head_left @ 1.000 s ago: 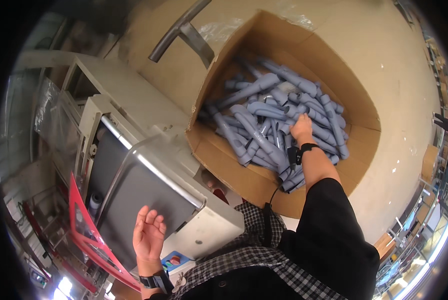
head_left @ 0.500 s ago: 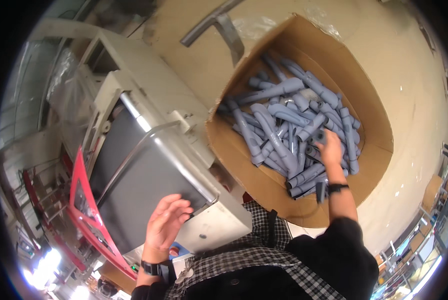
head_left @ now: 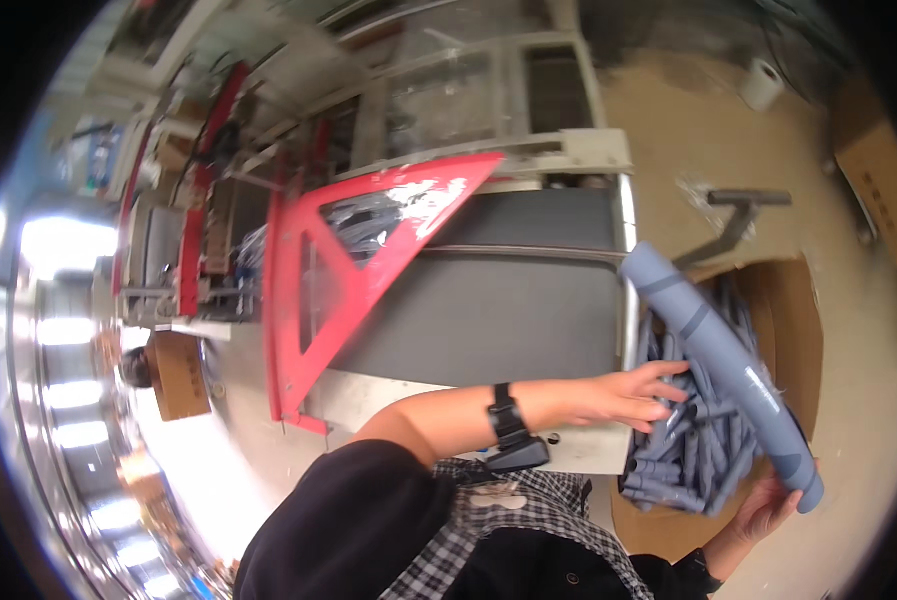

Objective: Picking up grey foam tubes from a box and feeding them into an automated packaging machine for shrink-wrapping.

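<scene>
Holding a long grey-blue tube (head_left: 726,362) w/ our right hand (head_left: 767,508), we see it curve from upper left, near the edge of the grey conveyor belt (head_left: 489,300), down to lower right, where the hand sits at its lower end. Right fingers look curled about the tube's end from beneath; exact grip is hard to tell, since the tube hides most of them. Tube has darker bands round it and runs above the open cardboard box (head_left: 791,330), not resting in it.

Our left hand (head_left: 631,392) reaches across our body toward the box, fingers spread and loosely extended, tips right at the pile of short grey-blue tubes (head_left: 684,455) in the box. Can't tell if it's touching any; it grips nothing. A black wrist strap (head_left: 510,420) sits on the left forearm, w/ a dark sleeve and checked shirt below.

Box stands on a tan floor (head_left: 689,120) just right of the machine. The belt has a metal rail along its right edge and a red triangular guard (head_left: 354,255) at its left side. A white roll (head_left: 762,84) lies on the floor, far top right. Another cardboard box (head_left: 177,372) sits far left.
</scene>
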The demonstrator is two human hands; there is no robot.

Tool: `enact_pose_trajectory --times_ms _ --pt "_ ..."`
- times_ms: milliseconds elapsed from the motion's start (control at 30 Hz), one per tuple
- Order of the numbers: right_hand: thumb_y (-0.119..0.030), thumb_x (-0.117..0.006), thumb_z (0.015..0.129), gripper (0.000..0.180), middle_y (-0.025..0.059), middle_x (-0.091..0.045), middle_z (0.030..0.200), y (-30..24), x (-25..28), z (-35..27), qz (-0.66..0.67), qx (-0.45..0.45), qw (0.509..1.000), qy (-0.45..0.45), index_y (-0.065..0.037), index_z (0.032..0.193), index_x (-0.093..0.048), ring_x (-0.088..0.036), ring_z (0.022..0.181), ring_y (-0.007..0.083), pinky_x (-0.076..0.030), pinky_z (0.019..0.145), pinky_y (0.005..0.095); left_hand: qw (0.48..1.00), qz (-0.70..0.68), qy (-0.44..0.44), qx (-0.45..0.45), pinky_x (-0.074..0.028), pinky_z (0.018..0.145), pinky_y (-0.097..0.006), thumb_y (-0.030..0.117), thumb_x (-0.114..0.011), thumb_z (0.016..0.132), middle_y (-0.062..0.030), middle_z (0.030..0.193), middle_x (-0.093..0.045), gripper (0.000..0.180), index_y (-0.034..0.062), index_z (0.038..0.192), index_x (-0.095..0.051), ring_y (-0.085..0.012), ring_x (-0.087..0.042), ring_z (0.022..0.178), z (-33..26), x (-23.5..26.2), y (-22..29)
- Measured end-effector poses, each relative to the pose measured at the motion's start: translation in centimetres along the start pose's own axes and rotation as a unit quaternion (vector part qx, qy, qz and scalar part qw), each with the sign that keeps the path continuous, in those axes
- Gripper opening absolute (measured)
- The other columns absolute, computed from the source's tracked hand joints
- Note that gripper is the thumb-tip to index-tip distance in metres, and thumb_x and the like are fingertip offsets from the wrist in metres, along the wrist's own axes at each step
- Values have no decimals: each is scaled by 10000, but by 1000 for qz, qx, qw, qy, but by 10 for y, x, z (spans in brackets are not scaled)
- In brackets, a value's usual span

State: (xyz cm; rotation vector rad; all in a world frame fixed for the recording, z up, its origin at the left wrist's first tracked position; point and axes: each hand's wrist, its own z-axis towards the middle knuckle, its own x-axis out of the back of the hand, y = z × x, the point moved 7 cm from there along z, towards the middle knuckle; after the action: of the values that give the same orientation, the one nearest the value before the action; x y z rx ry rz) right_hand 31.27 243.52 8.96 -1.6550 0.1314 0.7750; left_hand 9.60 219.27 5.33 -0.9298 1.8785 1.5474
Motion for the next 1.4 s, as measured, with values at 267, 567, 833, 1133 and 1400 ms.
enact_pose_trajectory --times_ms 267,567,833,1133,1400 --pt "-214 -757 650 763 192 -400 1365 58 -154 -22 -488 56 807 -328 11 1298 -422 -374 1274 323 -251 1079 441 947 -214 187 -153 -468 931 -354 289 -645 864 -60 1200 -549 489 87 1266 -454 -205 -553 1098 -47 53 21" --pt "-171 -741 666 575 181 -563 1042 169 -271 -68 -592 125 589 -536 -62 1189 -526 -529 972 378 -422 850 420 934 -199 233 -184 -407 996 -422 309 -630 874 -82 1237 -504 483 67 1248 -441 -216 -502 1145 -81 86 39" --pt "-168 -753 635 567 110 -578 1025 185 -298 -5 -657 228 528 -488 -94 1160 -553 -531 948 308 -407 820 398 722 -349 485 -348 -418 981 -362 332 -602 885 -151 1299 -459 545 39 1280 -365 -263 -477 1171 -207 192 54" --pt "-249 -746 676 518 73 -595 1031 254 -355 -24 -600 232 516 -566 -134 1151 -573 -538 1010 262 -425 838 372 671 -389 486 -403 -448 944 -358 298 -577 905 -124 1248 -506 322 84 1131 -496 -278 -486 1164 -243 195 52" --pt "-211 -662 782 336 80 -564 1150 228 -320 -30 -487 225 692 -484 -89 1090 -603 -509 1072 287 -383 935 385 798 -296 445 -279 -484 896 -343 246 -542 920 -104 1173 -556 347 92 1224 -475 -260 -531 1101 -203 158 31"
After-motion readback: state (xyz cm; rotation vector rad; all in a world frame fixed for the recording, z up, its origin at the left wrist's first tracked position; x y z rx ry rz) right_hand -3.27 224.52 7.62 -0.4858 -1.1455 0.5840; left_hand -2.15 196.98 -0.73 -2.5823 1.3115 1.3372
